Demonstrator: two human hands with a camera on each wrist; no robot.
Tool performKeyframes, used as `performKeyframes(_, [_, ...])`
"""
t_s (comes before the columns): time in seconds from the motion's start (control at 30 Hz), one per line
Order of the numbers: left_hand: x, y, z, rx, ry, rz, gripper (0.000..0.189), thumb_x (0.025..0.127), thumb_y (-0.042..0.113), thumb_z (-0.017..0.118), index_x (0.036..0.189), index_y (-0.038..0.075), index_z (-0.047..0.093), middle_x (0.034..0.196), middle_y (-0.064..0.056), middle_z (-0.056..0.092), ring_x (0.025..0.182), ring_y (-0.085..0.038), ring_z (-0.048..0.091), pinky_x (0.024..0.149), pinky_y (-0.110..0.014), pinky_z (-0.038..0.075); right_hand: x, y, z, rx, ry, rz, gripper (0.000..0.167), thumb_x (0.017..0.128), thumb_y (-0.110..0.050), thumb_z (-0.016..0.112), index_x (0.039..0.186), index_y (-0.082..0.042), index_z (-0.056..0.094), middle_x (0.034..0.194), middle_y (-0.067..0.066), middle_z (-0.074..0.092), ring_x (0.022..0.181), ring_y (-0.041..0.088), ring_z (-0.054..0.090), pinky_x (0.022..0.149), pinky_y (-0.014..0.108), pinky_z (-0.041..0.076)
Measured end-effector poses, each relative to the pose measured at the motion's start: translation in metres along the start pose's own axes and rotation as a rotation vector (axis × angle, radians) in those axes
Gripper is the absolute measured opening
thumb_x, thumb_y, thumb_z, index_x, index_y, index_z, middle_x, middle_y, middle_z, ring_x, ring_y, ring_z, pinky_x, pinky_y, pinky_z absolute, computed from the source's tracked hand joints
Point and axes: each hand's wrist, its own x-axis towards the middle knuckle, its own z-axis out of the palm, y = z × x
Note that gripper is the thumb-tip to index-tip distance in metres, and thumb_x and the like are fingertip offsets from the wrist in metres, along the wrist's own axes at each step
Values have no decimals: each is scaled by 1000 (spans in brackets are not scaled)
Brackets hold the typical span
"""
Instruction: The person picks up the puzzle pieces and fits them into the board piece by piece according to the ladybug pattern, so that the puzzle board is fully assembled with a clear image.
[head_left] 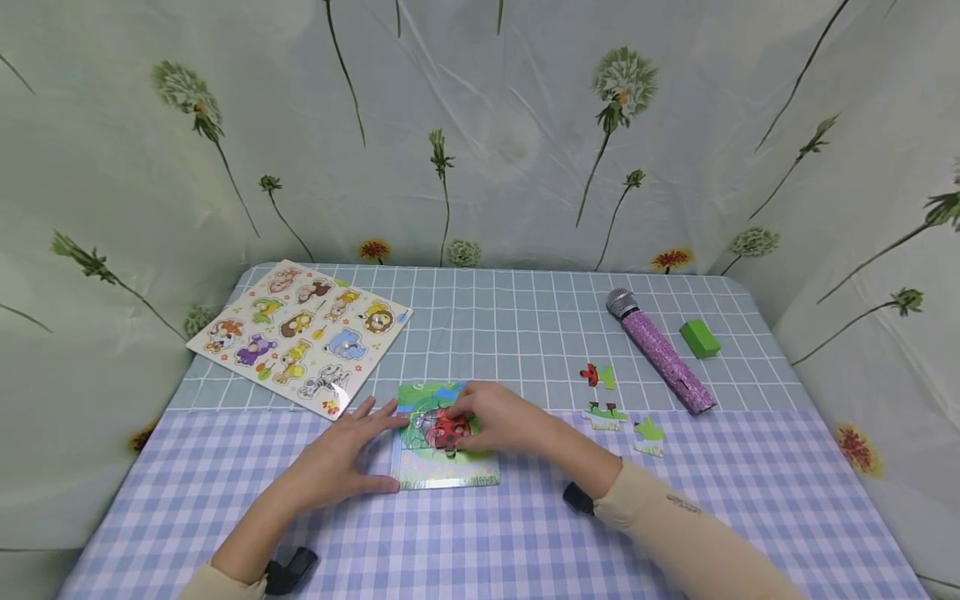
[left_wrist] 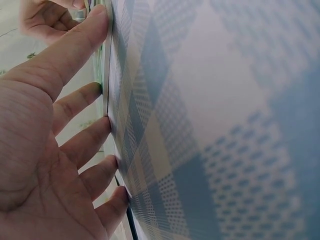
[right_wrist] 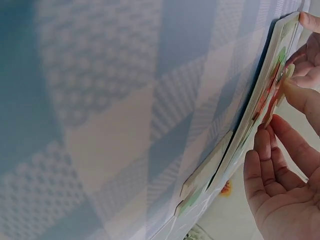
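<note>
A ladybug jigsaw board (head_left: 450, 477) lies flat on the checked cloth in front of the person. Thumb and fingers of the right hand (head_left: 512, 421) pinch a red ladybug puzzle piece (head_left: 452, 431) over the middle of the board; in the right wrist view that piece (right_wrist: 272, 104) is tilted against the board's face. The left hand (head_left: 335, 458) spreads its straight fingers along the board's left side, with the thumb at the lower left corner. In the left wrist view, the left hand's fingertips (left_wrist: 102, 125) touch the board's edge.
Right of the board lie three loose puzzle pieces: one with a small ladybug (head_left: 597, 376), one green and white (head_left: 604, 416), one green (head_left: 648, 433). Farther right are a purple glitter microphone (head_left: 666, 357) and a green block (head_left: 701, 338). An animal puzzle board (head_left: 298, 335) lies back left.
</note>
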Motion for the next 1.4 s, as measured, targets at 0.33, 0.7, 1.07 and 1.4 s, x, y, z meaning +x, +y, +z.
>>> performKeyframes(0.33, [1, 1, 0, -4, -10, -11, 85, 77, 51, 93, 152, 29, 61, 172, -9, 42, 160, -53, 28, 121, -82, 29, 6, -6, 0, -14, -21, 11, 39, 91, -24, 87, 124, -6, 80, 118, 7, 75, 105, 16, 67, 93, 27, 60])
performKeyframes(0.7, [1, 1, 2, 6, -10, -21, 86, 76, 49, 94, 153, 29, 60, 173, -8, 41, 161, -52, 28, 121, -82, 30, 9, -8, 2, -24, -38, 26, 40, 90, -25, 89, 124, -6, 80, 118, 8, 76, 104, 15, 67, 91, 26, 60])
performKeyframes(1.07, [1, 0, 1, 6, -10, -11, 85, 77, 52, 93, 152, 30, 60, 173, -7, 41, 161, -52, 28, 120, -82, 31, 11, -8, 1, -29, -28, 7, 39, 87, -23, 91, 120, -5, 82, 110, 7, 77, 94, 11, 63, 83, 22, 57])
performKeyframes(1.4, [0, -2, 2, 8, -6, -4, 85, 77, 52, 93, 153, 29, 60, 173, -8, 41, 161, -52, 28, 121, -81, 30, 13, -6, 4, -22, -5, 2, 34, 84, -19, 93, 115, -7, 84, 101, 3, 75, 85, 8, 55, 74, 18, 50])
